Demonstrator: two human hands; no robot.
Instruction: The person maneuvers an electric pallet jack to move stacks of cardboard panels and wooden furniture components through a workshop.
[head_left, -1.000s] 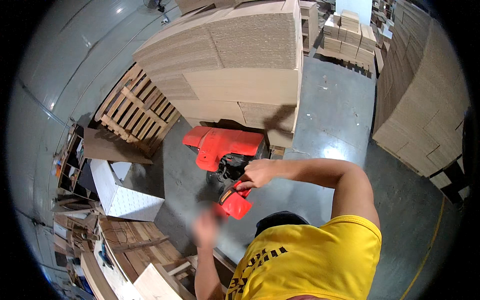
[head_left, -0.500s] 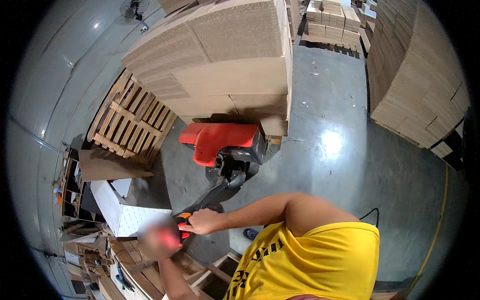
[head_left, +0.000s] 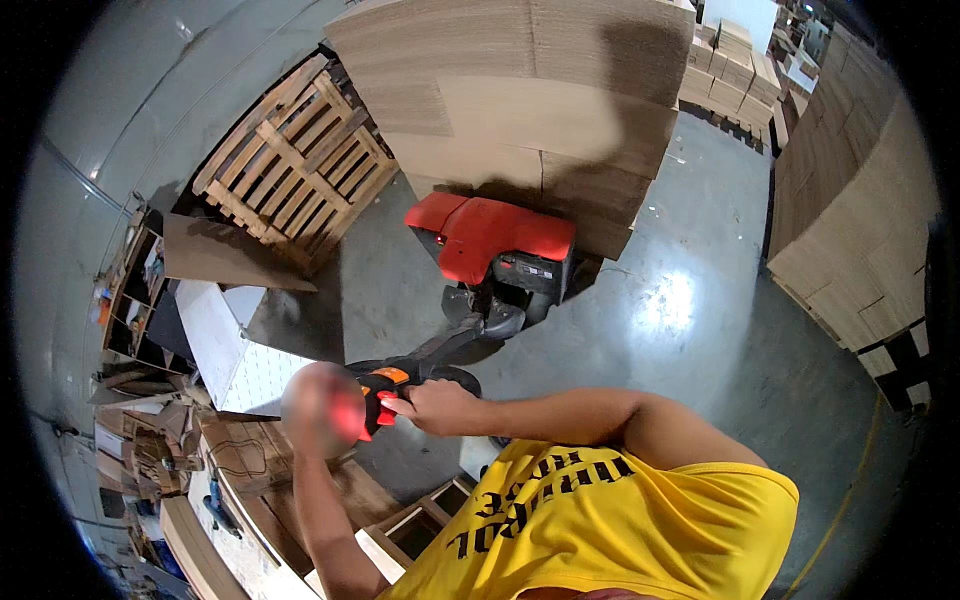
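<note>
An electric pallet truck (head_left: 505, 235) with a red cover stands in front of me, against a tall stack of cardboard boxes (head_left: 530, 120). Its dark tiller arm (head_left: 445, 345) reaches toward me and ends in a control handle (head_left: 385, 378) with orange and red parts. My right hand (head_left: 445, 407) is closed round the right side of this handle, a finger or thumb at a red control. At the handle's left end is my left hand (head_left: 325, 408); a round blur covers it, so its fingers cannot be made out.
Wooden pallets (head_left: 300, 160) lean at the left, beside a brown board (head_left: 235, 252) and a white box (head_left: 255, 370). Wooden pieces and a crate (head_left: 430, 515) lie near my left side. Another large cardboard stack (head_left: 850, 220) stands right; more boxes (head_left: 735, 70) sit farther back.
The truck, stack and pallets now appear farther right in view, and the stack sits at a different angle. The handle and both hands have shifted slightly upward. My right hand still grips it.
</note>
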